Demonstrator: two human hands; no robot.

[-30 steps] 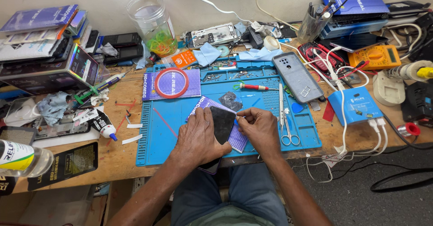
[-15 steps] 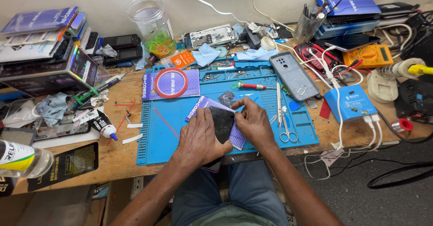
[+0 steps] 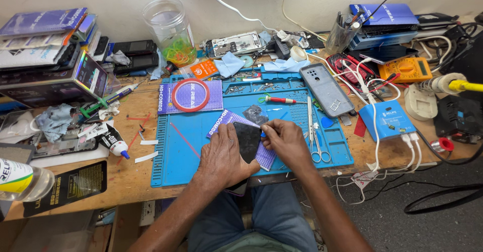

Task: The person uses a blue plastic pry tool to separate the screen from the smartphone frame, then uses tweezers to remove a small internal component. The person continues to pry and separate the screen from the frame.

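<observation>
A dark phone screen panel is held low on the blue repair mat, lying over a purple perforated pad near the front edge of the wooden tabletop. The left hand is laid flat along the panel's left side and is clamped on it, thumb against its lower edge. The right hand is closed in a pinch at the panel's upper right corner; whether a film tab, a bit of adhesive or a small tool is caught between the fingertips cannot be told. The work is judged to be at a middle stage: a grey phone body is already set aside face down at the right of the mat, with a small card tray lying on it, so the handset appears to be taken apart and the panel freed. What seems left is the working of the panel's edge and its refitting, for which nothing is yet joined. Tweezers, scissors and a red-handled screwdriver lie untouched just beside the right hand, a ring of red tape rests on a second purple pad farther up, and a glue bottle lies off the mat to the left.
</observation>
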